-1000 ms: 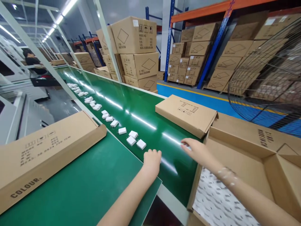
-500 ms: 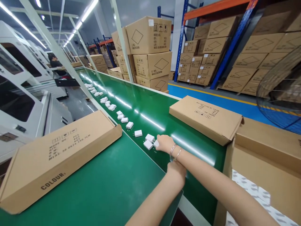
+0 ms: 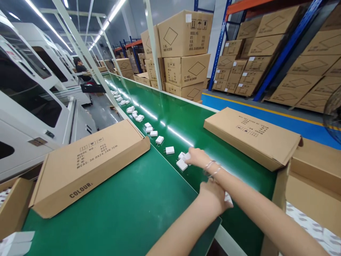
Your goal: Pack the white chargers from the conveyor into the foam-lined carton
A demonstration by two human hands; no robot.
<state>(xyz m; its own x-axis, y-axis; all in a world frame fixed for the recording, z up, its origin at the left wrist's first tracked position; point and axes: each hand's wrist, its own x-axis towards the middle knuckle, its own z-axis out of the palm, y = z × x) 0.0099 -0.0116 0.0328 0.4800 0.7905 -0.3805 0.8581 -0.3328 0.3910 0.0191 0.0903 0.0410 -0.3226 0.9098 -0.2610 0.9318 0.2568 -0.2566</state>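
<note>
White plug chargers (image 3: 169,150) with metal prongs lie in a loose line along the green conveyor belt (image 3: 181,117). My right hand (image 3: 197,157), with bracelets on the wrist, reaches over the belt and pinches one white charger (image 3: 187,158). Just under it, two more chargers lie close together, the nearer charger (image 3: 182,165) in plain sight and the other partly covered. My left hand (image 3: 213,195) is below my right wrist, fingers curled, with a white block (image 3: 228,200) like a charger showing at its thumb side. Most of that block is hidden.
A closed carton (image 3: 90,160) rests on the green side table (image 3: 128,202); another carton (image 3: 250,133) lies across the belt's far side. At right stands an open box (image 3: 314,185) with white patterned contents. White blocks (image 3: 17,241) sit at lower left. A person (image 3: 80,65) is far back.
The view has shifted left, so everything appears further right. My right hand has lifted a charger slightly off the group. A white block now shows by my left hand.
</note>
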